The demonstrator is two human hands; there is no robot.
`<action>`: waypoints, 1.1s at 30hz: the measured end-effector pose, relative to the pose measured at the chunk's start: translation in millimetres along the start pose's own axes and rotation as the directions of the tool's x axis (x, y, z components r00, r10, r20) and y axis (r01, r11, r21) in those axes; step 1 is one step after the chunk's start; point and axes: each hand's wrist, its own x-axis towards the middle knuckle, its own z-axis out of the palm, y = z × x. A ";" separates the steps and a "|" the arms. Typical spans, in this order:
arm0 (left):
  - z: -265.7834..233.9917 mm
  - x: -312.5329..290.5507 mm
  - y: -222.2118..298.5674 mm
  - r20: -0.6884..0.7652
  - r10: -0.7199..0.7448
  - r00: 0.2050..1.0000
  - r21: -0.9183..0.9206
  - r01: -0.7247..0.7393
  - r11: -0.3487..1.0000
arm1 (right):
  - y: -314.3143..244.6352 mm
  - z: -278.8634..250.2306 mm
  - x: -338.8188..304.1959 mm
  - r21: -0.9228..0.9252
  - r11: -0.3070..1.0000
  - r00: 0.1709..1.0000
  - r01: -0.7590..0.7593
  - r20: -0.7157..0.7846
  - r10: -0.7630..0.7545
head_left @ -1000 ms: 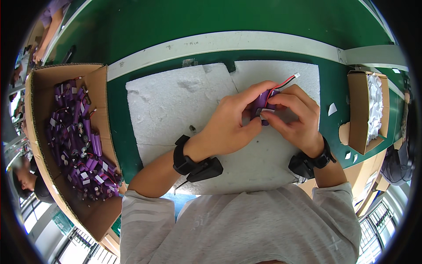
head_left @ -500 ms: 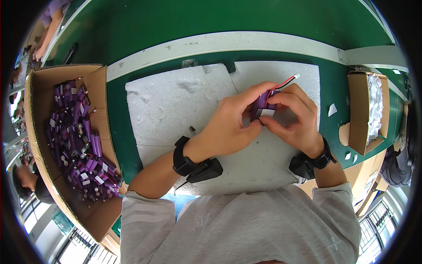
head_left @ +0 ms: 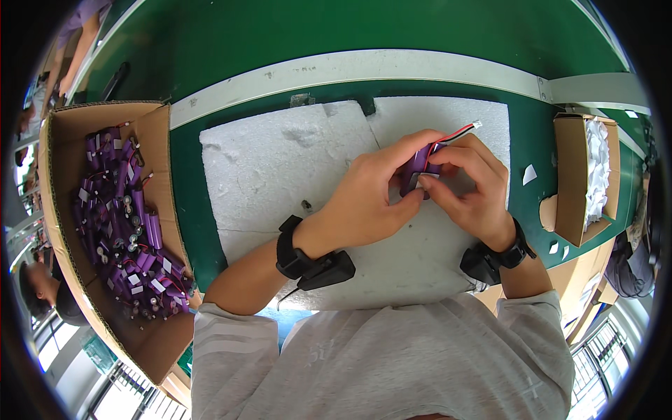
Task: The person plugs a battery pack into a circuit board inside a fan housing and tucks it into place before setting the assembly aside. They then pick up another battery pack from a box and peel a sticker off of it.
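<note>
A purple battery pack point(head_left: 414, 166) is held between my two hands above the right part of a white foam sheet point(head_left: 280, 154). My left hand point(head_left: 360, 199) closes round its left side, thumb at the lower end. My right hand point(head_left: 477, 183) grips it from the right, with the thumb pressed on a white label point(head_left: 425, 176) that lies across the pack's lower part. Red and black wires point(head_left: 455, 134) run out past my right fingers, up and right, to a small white plug point(head_left: 477, 124). My fingers cover much of the pack.
At the left stands a cardboard box point(head_left: 143, 350) with many purple battery packs point(head_left: 133, 231). A smaller cardboard box point(head_left: 570, 175) of white paper pieces point(head_left: 596, 168) is at the right. Paper scraps point(head_left: 529, 174) lie on the green table point(head_left: 336, 28). A metal rail point(head_left: 364, 66) crosses behind the foam.
My right thumb has moved up a little and now covers more of the white label. The pack has tilted slightly and its plug has shifted a little right and down.
</note>
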 end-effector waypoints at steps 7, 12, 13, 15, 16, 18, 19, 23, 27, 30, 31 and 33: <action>1.8 -0.5 0.2 -0.009 -0.003 1.000 0.104 0.004 0.995 | 3.3 -0.7 -2.3 0.072 0.997 0.999 -0.030 -0.030 0.032; 1.6 -0.2 0.6 -0.016 -0.018 1.000 0.088 0.020 0.996 | 2.7 -1.3 -2.0 0.093 0.995 0.999 -0.040 -0.015 0.041; 1.5 -0.1 0.7 -0.017 -0.018 1.000 0.088 0.020 0.996 | 2.9 -1.2 -2.0 0.094 0.995 0.999 -0.039 -0.015 0.041; 1.2 0.0 1.0 -0.012 -0.035 0.999 0.073 0.036 0.997 | 3.2 -1.1 -1.9 0.080 0.996 0.999 -0.033 -0.017 0.034; 1.1 0.1 1.1 -0.010 -0.043 0.999 0.065 0.044 0.997 | 3.3 -1.1 -1.9 0.073 0.997 0.999 -0.030 -0.018 0.031; 1.3 -0.1 0.8 -0.011 -0.041 0.999 0.056 0.041 0.998 | 3.5 -1.9 -2.0 0.072 0.997 1.000 -0.023 -0.014 0.024; 1.4 -0.3 0.5 -0.013 -0.039 0.999 0.046 0.039 0.998 | 3.6 -2.3 -2.0 0.072 0.997 1.000 -0.015 -0.009 0.016; 2.0 0.2 -1.7 -0.018 0.005 1.000 0.030 -0.005 1.000 | 1.5 -3.2 -0.3 0.065 0.998 1.000 0.000 0.012 -0.001; 2.3 -0.2 -3.7 -0.023 0.015 1.000 0.018 -0.015 1.000 | 0.3 -2.2 -0.3 0.048 0.999 1.000 0.003 0.019 -0.004; 2.2 0.0 -4.6 -0.021 0.017 1.000 0.009 -0.017 1.000 | 0.7 -2.1 -0.7 0.029 1.000 1.000 0.012 0.017 -0.012; 2.0 0.2 -4.9 -0.016 0.025 1.000 0.004 -0.025 1.000 | 1.1 -2.1 -0.9 0.016 1.000 1.000 0.019 0.015 -0.019; 1.7 0.2 -4.8 -0.012 0.033 0.999 -0.002 -0.033 0.999 | 2.0 -1.7 -1.1 0.003 1.000 1.000 0.027 0.014 -0.027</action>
